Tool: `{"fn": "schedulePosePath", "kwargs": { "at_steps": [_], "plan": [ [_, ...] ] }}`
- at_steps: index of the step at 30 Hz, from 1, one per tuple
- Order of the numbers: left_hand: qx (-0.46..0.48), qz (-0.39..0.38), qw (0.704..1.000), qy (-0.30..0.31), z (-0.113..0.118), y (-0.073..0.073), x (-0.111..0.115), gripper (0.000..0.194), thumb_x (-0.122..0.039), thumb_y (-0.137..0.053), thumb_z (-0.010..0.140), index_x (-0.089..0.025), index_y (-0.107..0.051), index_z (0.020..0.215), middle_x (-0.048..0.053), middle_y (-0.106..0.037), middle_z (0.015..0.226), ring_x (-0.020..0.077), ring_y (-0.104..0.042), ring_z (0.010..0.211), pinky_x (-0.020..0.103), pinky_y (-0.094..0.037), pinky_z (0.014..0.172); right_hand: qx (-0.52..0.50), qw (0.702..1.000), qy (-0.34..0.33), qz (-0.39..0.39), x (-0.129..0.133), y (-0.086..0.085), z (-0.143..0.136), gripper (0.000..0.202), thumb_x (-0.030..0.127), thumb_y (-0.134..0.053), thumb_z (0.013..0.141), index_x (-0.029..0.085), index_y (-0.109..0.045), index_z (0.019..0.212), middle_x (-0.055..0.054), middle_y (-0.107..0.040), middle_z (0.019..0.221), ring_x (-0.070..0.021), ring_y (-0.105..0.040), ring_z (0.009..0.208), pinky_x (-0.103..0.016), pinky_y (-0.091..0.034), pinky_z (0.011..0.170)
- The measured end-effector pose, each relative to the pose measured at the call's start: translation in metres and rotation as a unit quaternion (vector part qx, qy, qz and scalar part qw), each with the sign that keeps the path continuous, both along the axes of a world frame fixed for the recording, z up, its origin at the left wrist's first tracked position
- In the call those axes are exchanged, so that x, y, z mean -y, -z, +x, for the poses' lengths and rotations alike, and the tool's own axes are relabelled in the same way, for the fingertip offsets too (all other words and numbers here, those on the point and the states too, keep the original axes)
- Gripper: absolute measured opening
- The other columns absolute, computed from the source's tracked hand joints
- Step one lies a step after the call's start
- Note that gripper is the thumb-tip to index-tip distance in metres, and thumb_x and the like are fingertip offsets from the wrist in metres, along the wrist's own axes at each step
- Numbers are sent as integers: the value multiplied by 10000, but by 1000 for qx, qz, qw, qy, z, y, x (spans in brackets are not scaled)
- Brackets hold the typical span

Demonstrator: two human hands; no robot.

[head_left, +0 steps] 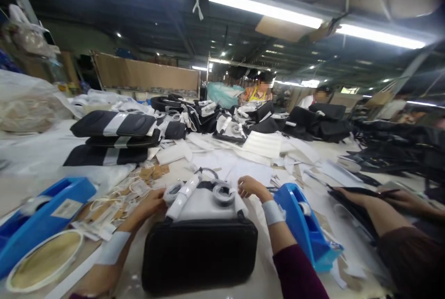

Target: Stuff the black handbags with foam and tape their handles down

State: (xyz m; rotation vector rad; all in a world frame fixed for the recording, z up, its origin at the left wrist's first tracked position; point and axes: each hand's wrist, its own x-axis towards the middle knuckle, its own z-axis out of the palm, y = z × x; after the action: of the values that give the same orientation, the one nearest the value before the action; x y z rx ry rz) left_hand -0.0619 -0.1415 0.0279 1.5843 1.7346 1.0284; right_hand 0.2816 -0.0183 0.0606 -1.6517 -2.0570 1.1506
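A black handbag (200,257) stands upright right before me, its handles wrapped in white padding (184,197). A coil wrapped in clear plastic (223,193) rests at the right side of its top. My left hand (156,200) is at the left end of the wrapped handle; its fingertips are partly hidden, so its grip is unclear. Beside the right end of the handle is my right hand (253,187), its fingers loosely curled and apart with nothing visible in them. Both my wrists carry pale bands.
Blue tape dispensers flank me, one at left (45,215) and one at right (302,225). A tape roll (45,259) and tangled tags (121,197) lie left. Wrapped black bags (114,125) are stacked behind. A co-worker's arm (385,211) handles black material at right.
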Motion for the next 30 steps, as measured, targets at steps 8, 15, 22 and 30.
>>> {"fn": "schedulePosePath", "kwargs": {
  "at_steps": [8,15,22,30],
  "plan": [
    [-54,11,993,109,17,-42,-121,515,-533,-607,644,-166,-703,992,84,-709,1059,224,-618,867,281,-477,750,92,973,-144,158,-62,-17,-90,211,217,-745,748,191,-748,957,-54,-731,1025,-194,-654,975,-250,-476,858],
    [-106,-103,970,195,43,-11,-158,326,-449,-641,644,-135,-665,558,-5,-542,441,128,-466,484,239,-341,524,162,963,-141,165,-65,7,-122,158,124,-656,736,139,-762,853,-128,-734,916,-263,-653,960,-327,-476,841],
    [-114,-93,980,131,13,-26,-125,408,-463,-609,676,-114,-725,853,83,-714,809,217,-636,727,282,-466,686,68,987,-99,107,-60,-5,-109,184,98,-646,713,110,-751,864,-93,-732,794,-186,-672,705,-283,-523,709],
    [24,-19,997,-75,-7,-40,44,483,-544,-526,761,-144,-624,1013,92,-685,969,257,-664,873,363,-527,780,-350,913,180,110,56,17,4,430,417,-616,770,141,-634,1099,-144,-656,1186,-257,-646,1040,-380,-520,880]
  ]
}}
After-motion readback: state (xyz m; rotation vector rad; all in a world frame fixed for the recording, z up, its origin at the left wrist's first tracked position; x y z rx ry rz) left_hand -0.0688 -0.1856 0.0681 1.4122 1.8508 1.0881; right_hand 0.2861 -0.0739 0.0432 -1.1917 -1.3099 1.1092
